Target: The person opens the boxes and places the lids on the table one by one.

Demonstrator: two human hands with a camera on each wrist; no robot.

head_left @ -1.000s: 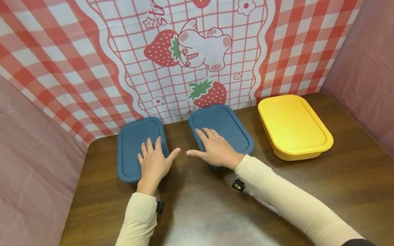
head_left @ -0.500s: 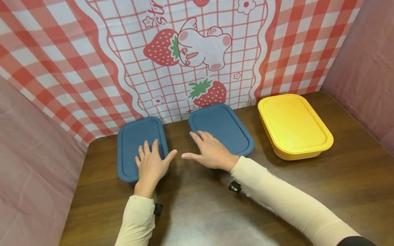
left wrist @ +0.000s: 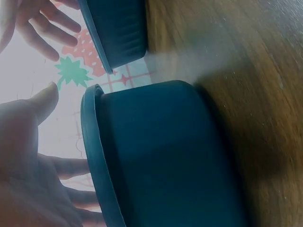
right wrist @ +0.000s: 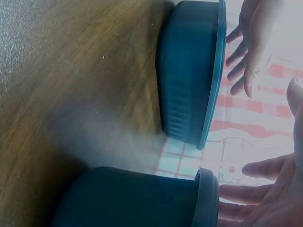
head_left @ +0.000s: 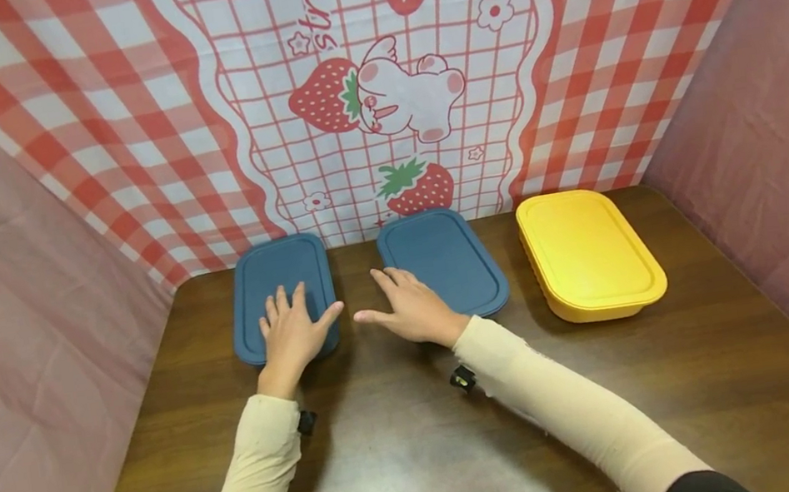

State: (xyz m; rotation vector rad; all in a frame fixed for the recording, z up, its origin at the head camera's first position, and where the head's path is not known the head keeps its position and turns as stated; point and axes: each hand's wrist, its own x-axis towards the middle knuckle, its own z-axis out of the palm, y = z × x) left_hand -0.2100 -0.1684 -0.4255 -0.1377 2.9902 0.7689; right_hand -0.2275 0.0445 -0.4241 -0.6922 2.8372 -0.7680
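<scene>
Two lidded blue food containers stand at the table's back. Above the near part of the left blue container (head_left: 276, 267) is my left hand (head_left: 289, 336), fingers spread, thumb pointing right; it holds nothing. My right hand (head_left: 414, 309) extends over the near left corner of the middle blue container (head_left: 440, 248), fingers straight, thumb toward the left hand. In the left wrist view, the left palm (left wrist: 23, 189) faces the lid rim of the left container (left wrist: 165, 156). Right fingers (right wrist: 246, 194) are beside the middle container's rim (right wrist: 206, 198) in the right wrist view; whether they touch it I cannot tell.
A yellow lidded container (head_left: 592, 252) stands at the right back of the brown wooden table (head_left: 406, 438). Behind it hangs a red-checked strawberry cloth (head_left: 567, 70). Pink curtains (head_left: 28, 331) enclose both sides.
Both hands have drifted left and slightly toward the near side, their fingers still spread. The three containers have stayed in place.
</scene>
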